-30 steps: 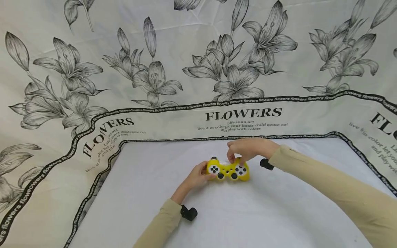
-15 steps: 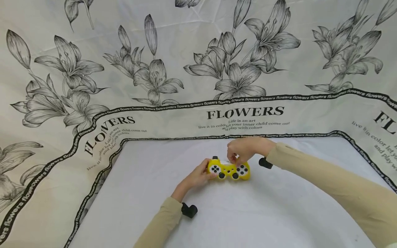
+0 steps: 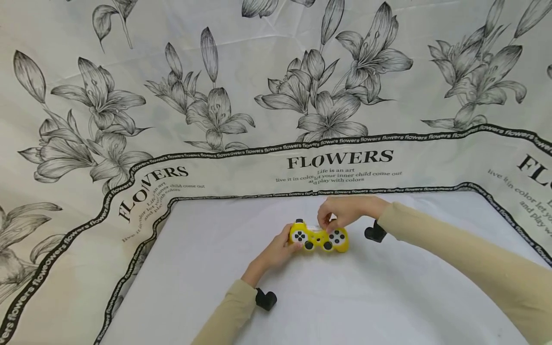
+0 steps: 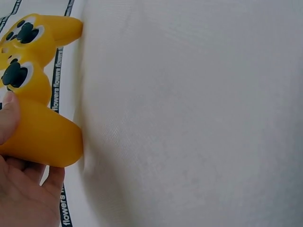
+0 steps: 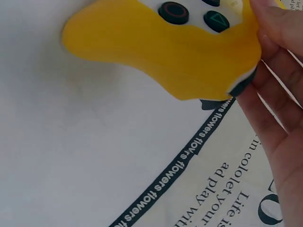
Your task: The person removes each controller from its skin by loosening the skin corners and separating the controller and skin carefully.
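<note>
A yellow game controller point(image 3: 318, 236) with white button faces and dark sticks is held above the white cloth in the head view. Its yellow outside looks like a soft sleeve, with white showing along the far edge. My left hand point(image 3: 278, 248) grips the left handle, thumb on top near the stick; in the left wrist view the fingers point(image 4: 35, 171) are bent beneath it. My right hand point(image 3: 340, 211) pinches the far edge right of the middle. From the right wrist, the thumb point(image 5: 279, 23) is seen over the yellow edge, with fingers behind it, near a dark shoulder button point(image 5: 244, 85).
White cloth point(image 3: 345, 306) covers the table. Behind stands a flower-printed fabric backdrop point(image 3: 237, 120) with black lettered bands; it also wraps the left and right sides. A black camera sits on each wrist, left point(image 3: 266, 299) and right point(image 3: 375, 232).
The right hand's fingers have drawn together at the controller's far edge, where thumb and fingertip were spread apart before. The left hand keeps its grip, and the controller hardly moves.
</note>
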`<state>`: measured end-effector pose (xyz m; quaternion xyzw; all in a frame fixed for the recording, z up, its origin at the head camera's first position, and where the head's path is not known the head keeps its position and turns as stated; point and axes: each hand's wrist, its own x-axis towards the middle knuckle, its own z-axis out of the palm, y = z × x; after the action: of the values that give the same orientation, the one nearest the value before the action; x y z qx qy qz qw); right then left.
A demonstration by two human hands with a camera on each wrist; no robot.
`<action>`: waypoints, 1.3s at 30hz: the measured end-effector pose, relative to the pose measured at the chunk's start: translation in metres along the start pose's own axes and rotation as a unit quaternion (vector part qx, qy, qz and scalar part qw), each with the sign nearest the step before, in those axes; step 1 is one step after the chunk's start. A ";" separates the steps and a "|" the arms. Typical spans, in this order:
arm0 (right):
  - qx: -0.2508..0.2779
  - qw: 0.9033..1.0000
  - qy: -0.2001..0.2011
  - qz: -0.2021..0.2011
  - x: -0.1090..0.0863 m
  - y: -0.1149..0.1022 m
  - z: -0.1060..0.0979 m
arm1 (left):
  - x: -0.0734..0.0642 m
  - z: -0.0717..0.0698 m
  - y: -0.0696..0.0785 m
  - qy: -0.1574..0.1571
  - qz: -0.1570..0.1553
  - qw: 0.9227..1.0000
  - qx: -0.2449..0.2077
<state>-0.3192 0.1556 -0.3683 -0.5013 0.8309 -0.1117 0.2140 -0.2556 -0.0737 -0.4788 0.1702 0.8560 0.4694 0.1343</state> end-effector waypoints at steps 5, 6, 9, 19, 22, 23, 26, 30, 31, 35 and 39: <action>0.031 0.999 0.031 -0.004 -0.001 0.002 0.003 | 0.002 -0.002 0.003 -0.001 0.000 1.000 0.006; 0.033 0.999 0.033 -0.006 -0.001 0.002 0.003 | 0.003 -0.002 0.004 -0.002 -0.002 1.000 0.009; 0.031 0.999 0.034 -0.007 -0.001 0.002 0.004 | 0.004 -0.001 0.004 -0.005 0.000 1.000 0.019; 0.036 0.999 0.029 -0.019 -0.002 0.004 0.005 | 0.011 -0.002 0.004 -0.011 -0.003 0.999 0.030; 0.005 1.000 0.026 -0.006 -0.002 0.001 0.005 | 0.011 -0.002 0.002 -0.013 0.000 1.000 0.028; -0.012 1.000 0.026 -0.002 -0.002 0.000 0.006 | 0.010 -0.002 0.002 -0.014 0.000 1.000 0.027; -0.077 0.997 0.026 0.017 -0.001 -0.005 0.006 | 0.009 -0.003 0.001 -0.015 0.006 0.999 0.030; -0.145 0.988 0.028 0.037 0.000 -0.009 0.005 | 0.009 -0.005 0.000 -0.018 0.020 0.999 0.041; -0.154 0.987 0.027 0.039 0.000 -0.009 0.005 | 0.009 -0.006 0.001 -0.019 0.020 0.999 0.042; -0.168 0.985 0.023 0.039 0.000 -0.010 0.005 | 0.008 -0.006 0.000 -0.025 0.010 0.999 0.040; -0.183 0.982 0.021 0.039 0.000 -0.013 0.006 | 0.008 -0.007 0.000 -0.029 0.008 0.999 0.034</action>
<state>-0.3064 0.1502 -0.3686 -0.4968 0.8605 0.0405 0.1054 -0.2654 -0.0760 -0.4760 0.1946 0.8658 0.4360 0.1495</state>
